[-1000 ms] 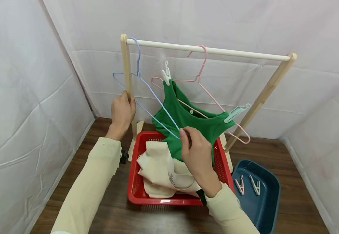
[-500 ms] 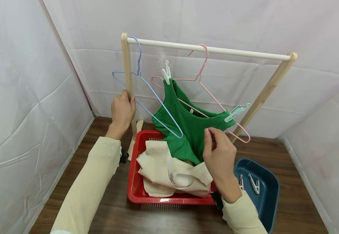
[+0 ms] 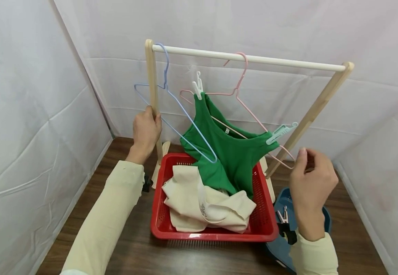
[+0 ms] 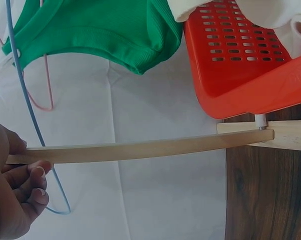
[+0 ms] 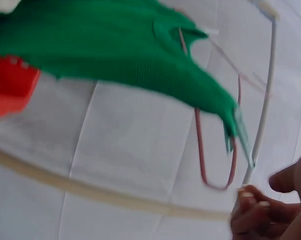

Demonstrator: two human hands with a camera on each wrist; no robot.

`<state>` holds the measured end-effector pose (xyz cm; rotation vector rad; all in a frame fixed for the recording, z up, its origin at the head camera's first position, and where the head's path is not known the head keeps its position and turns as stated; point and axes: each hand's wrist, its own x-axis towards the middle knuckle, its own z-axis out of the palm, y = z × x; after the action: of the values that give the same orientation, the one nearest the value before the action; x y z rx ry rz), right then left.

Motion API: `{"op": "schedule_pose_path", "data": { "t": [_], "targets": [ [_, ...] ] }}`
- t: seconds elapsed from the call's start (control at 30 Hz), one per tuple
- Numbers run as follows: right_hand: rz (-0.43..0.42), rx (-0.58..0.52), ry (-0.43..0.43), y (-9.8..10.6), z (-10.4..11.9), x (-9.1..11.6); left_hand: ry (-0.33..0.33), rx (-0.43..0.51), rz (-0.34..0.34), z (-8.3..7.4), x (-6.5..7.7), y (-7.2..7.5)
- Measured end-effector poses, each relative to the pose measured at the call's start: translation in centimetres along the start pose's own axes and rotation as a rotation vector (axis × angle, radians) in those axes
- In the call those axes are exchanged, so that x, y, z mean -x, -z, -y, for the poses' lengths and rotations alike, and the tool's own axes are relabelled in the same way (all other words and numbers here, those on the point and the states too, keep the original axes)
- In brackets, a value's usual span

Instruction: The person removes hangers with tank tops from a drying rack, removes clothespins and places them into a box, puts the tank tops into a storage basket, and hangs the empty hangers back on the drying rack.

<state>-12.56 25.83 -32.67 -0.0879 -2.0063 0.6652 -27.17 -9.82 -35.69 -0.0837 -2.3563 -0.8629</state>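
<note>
My left hand [image 3: 146, 130] grips the left wooden post [image 4: 140, 151] of a small clothes rack. A blue hanger [image 3: 188, 114] hangs bare from the rail by that post and passes behind the left fingers in the left wrist view. My right hand [image 3: 312, 183] holds nothing; its fingers are loosely bent, just right of the lower end of a pink hanger [image 3: 250, 112]. From that hanger hangs a green tank top [image 3: 231, 152], fastened by a white clothespin [image 3: 197, 87] and a mint clothespin [image 3: 281, 133]. The top's lower part reaches into a red basket [image 3: 216, 237].
Folded cream cloth [image 3: 188, 191] with a small print lies in the basket. A blue tray [image 3: 281, 244] with a pale clothespin [image 3: 283, 214] stands at right, partly behind the right arm. The white rail [image 3: 288, 63] spans the top; white sheets surround the wooden floor.
My right hand has let go of the blue hanger's lower corner and moved right, past the green top, to the pink hanger's end. My left hand stays on the post.
</note>
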Motion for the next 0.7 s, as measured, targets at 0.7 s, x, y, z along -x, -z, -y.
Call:
{"op": "schedule_pose_path", "data": {
  "t": [0.7],
  "targets": [
    [0.432, -0.055, 0.144, -1.0, -1.9, 1.1, -0.016, 0.006, -0.016, 0.5, -0.1, 0.3]
  ]
}}
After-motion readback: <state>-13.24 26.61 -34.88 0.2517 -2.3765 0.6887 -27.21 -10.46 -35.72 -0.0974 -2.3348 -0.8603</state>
